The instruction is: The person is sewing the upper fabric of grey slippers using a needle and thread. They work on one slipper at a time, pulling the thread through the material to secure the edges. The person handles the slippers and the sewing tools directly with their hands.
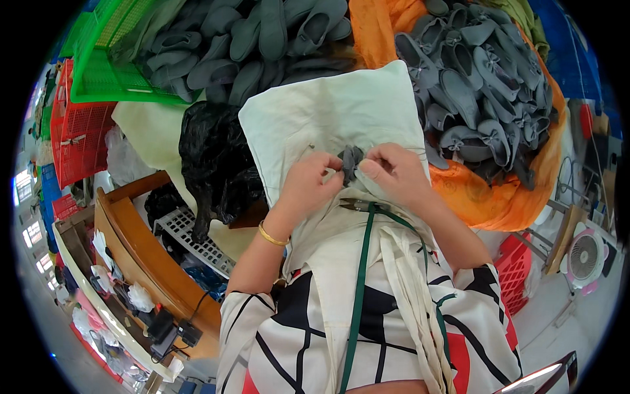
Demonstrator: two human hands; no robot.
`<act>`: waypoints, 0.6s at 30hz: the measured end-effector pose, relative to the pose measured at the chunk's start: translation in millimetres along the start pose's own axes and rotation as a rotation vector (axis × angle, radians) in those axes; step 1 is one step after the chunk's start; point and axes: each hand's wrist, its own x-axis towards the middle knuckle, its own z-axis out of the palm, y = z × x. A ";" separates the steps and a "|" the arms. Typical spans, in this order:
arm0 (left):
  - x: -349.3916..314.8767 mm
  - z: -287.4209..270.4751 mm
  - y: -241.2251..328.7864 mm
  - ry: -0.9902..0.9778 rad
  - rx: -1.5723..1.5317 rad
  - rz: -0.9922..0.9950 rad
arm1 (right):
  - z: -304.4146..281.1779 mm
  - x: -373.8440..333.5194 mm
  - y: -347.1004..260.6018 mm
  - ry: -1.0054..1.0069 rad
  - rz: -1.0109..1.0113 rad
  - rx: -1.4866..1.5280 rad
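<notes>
Over the white cushion point(335, 98) on my lap, both hands meet at a small, bunched grey fabric piece point(351, 159) that resembles a bow. My left hand point(312, 180), with a gold bangle at its wrist, pinches its left side. From the right, my right hand point(397, 172) holds it between thumb and fingers. Just below the hands lie small dark metal snips point(356, 205), fastened to a green ribbon point(362, 282) that runs down my front. A pale cloth apron point(331, 282) and bunched cream strips point(410, 295) cover my clothes.
Grey slip-on shoes point(246, 39) are heaped beyond the cushion beside a green crate point(108, 72). More grey shoes with bows point(485, 79) fill an orange sack point(479, 203) at right. A black plastic bag point(216, 157) and wooden desk point(151, 262) stand left, a fan point(586, 255) right.
</notes>
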 end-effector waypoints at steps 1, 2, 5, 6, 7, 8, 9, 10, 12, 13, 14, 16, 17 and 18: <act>-2.0 -0.1 5.8 0.023 0.089 0.085 | 4.4 4.1 -1.8 -0.047 0.004 -0.005; -3.7 -0.8 10.9 0.048 0.180 0.169 | 9.5 8.1 -2.2 -0.050 -0.011 -0.055; -9.8 -3.0 10.9 0.075 0.152 0.140 | 20.3 14.1 1.2 -0.075 0.014 -0.051; -11.1 -3.9 9.6 0.076 0.093 0.085 | 21.0 14.1 2.1 -0.094 0.071 0.054; -11.1 -4.1 6.9 0.059 -0.119 -0.019 | 21.7 14.1 2.6 -0.112 0.130 0.160; -10.8 -4.0 2.8 0.040 -0.332 -0.120 | 22.5 14.1 1.6 -0.119 0.146 0.260; -10.4 -3.8 -0.7 0.020 -0.544 -0.221 | 22.7 14.0 0.4 -0.126 0.161 0.359; -10.2 -3.7 -3.2 -0.022 -0.656 -0.222 | 22.9 13.8 -0.2 -0.132 0.177 0.459; -10.8 -5.2 -7.7 -0.100 -0.874 -0.223 | 25.2 13.3 4.3 -0.138 0.107 0.371; -10.4 -4.0 -8.0 -0.098 -0.891 -0.230 | 24.4 12.5 7.0 -0.141 0.071 0.327; -11.0 -3.7 -7.1 -0.090 -0.900 -0.240 | 21.0 12.5 3.8 -0.081 0.029 0.254; -15.3 -5.8 -9.9 -0.051 -0.878 -0.259 | 6.6 16.3 -11.6 0.019 -0.073 0.137; -16.4 -4.7 -14.9 -0.032 -0.849 -0.263 | -6.7 15.7 -18.4 0.075 0.028 0.353; -18.4 -4.4 -19.0 0.000 -0.810 -0.277 | -25.2 18.1 -19.7 0.237 -0.036 0.343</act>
